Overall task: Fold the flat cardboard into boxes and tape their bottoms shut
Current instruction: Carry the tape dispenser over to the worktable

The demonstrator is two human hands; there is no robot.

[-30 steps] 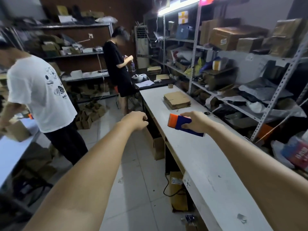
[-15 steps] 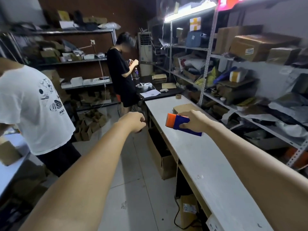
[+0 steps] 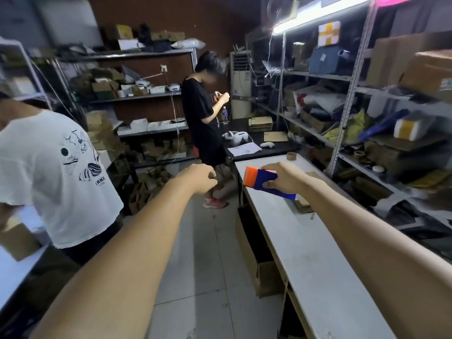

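My right hand (image 3: 285, 177) grips a blue and orange tape dispenser (image 3: 263, 182), held in the air over the far part of a long white table (image 3: 315, 253). A stack of flat cardboard (image 3: 303, 204) lies on that table, mostly hidden under my right hand and forearm. My left hand (image 3: 199, 178) hangs over the floor aisle to the left of the table, fingers curled into a loose fist with nothing in it. A roll of tape (image 3: 291, 156) stands at the table's far end.
A person in a white shirt (image 3: 56, 172) stands close on the left at another table, holding a cardboard box (image 3: 17, 241). A person in black (image 3: 203, 123) stands ahead by a dark desk (image 3: 256, 148). Metal shelving (image 3: 342, 118) full of boxes lines the right side. A carton (image 3: 259, 265) sits under the table.
The view has moved forward along the aisle toward the stack of flat cardboard, which now lies under my right hand. Both hands keep their pose, and the dispenser stays in my right hand.
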